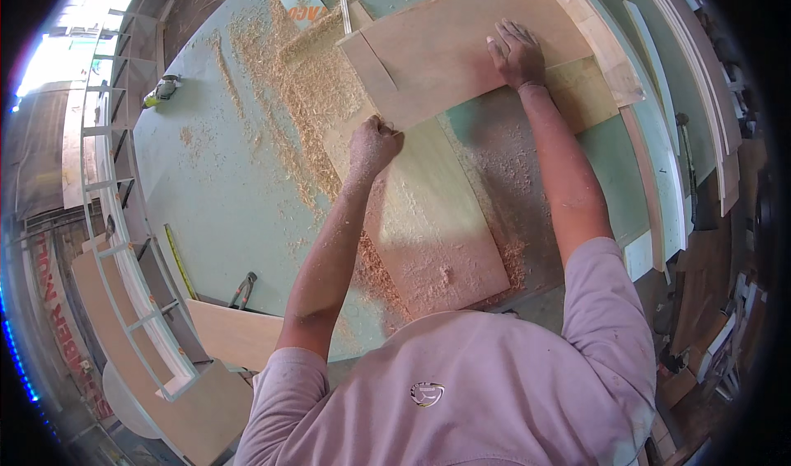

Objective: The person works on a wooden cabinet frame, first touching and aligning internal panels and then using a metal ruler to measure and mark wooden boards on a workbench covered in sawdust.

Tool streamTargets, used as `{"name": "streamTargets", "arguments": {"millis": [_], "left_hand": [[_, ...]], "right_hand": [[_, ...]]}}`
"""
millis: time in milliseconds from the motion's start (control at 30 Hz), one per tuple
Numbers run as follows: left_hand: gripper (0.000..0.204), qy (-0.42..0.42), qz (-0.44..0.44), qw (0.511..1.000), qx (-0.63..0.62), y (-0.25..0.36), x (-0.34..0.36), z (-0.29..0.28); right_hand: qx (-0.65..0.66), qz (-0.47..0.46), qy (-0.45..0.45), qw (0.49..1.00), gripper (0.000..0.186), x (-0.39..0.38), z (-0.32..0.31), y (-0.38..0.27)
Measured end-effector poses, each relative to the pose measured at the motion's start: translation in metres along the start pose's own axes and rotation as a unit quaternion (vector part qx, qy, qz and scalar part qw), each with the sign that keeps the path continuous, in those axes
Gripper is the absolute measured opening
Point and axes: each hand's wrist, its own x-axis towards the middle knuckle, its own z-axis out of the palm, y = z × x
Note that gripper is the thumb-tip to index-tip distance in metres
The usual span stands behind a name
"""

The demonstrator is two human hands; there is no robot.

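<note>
A brown plywood sheet [453,54] lies slanted across the far side of the green work surface. My right hand [519,56] rests flat on it, fingers spread. At the sheet's near left corner is my left hand [376,146], its fingers curled closed; what they pinch, if anything, is too small to make out. A thin dark line runs across the sheet near its left end. Below the left hand, a paler board [437,210] extends toward my body, dusted with wood shavings. Both forearms carry dust.
Loose wood shavings [317,95] cover the surface left of the boards. Pincers [244,290] and a yellow strip [180,262] lie near left, a grey and green tool [162,93] far left. A ladder-like white frame [124,248] stands left; long wooden strips [606,37] line the right.
</note>
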Motion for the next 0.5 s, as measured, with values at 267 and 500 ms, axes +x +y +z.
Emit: {"name": "streamTargets", "arguments": {"millis": [267,500], "left_hand": [[0.032,0.007,-0.008,1.0,0.01,0.007,0.006,-0.007],[0.032,0.014,0.003,1.0,0.005,0.006,0.012,-0.009]], "right_hand": [[-0.009,-0.001,-0.014,1.0,0.053,0.008,0.007,0.002],[-0.003,0.001,-0.007,1.0,0.054,0.013,0.014,0.002]]}}
